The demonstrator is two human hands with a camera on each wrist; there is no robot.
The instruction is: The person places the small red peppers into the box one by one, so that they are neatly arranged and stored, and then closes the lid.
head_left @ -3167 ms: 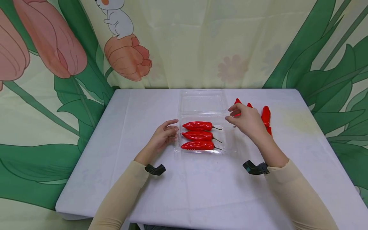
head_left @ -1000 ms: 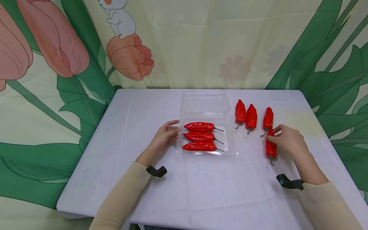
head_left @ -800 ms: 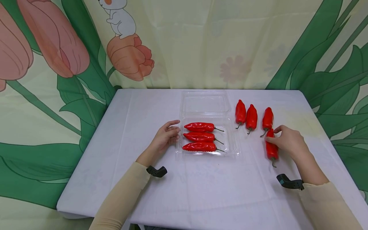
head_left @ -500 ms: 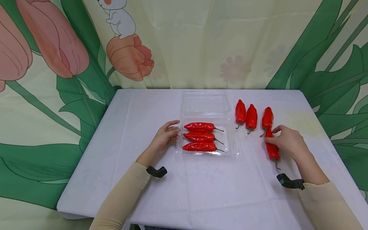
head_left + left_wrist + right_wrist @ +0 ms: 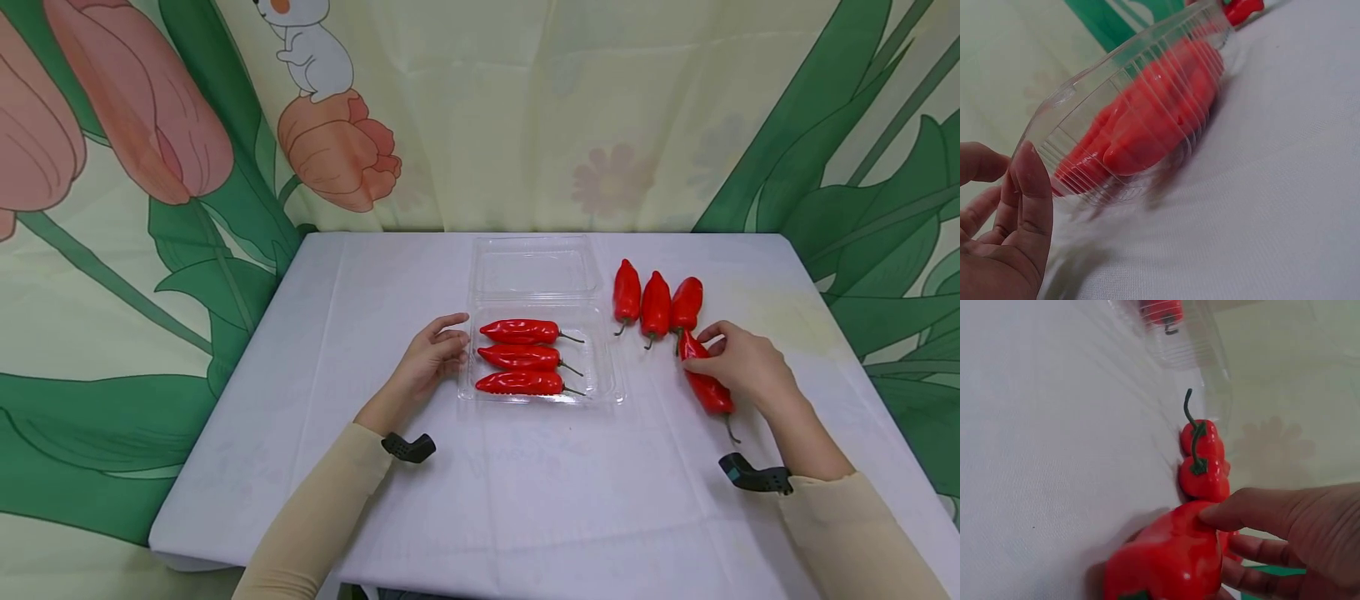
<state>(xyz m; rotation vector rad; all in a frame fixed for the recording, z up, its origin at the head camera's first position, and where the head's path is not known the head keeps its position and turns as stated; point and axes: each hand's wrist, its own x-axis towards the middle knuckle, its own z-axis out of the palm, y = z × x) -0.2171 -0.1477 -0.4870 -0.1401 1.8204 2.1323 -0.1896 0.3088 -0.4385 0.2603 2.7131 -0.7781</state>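
At the right, my right hand (image 5: pixel 750 362) pinches a red chili pepper (image 5: pixel 707 386) between thumb and fingers near its tip. This pepper lies slanted, its green stem toward the front right, and its tip meets another red pepper (image 5: pixel 686 304) behind it. My left hand (image 5: pixel 431 358) is at the left side of a lidded clear plastic container (image 5: pixel 600 350). In the left wrist view its thumb and forefinger pinch the container's rim (image 5: pixel 1019 147). Inside the container, three red peppers (image 5: pixel 519 358) lie crosswise in a column, stems to the right.
Two more red peppers (image 5: pixel 627 292) lie side by side right of the container, stems toward the front. The container's lid (image 5: pixel 534 268) is folded back flat behind it. A white cloth (image 5: pixel 525 492) covers the table, and a patterned curtain (image 5: pixel 487 125) hangs at the back.
My right hand has gone from beside the container to the pepper at right. The held pepper has turned, its stem swinging right, and the pepper behind has shifted left. My left hand stays.
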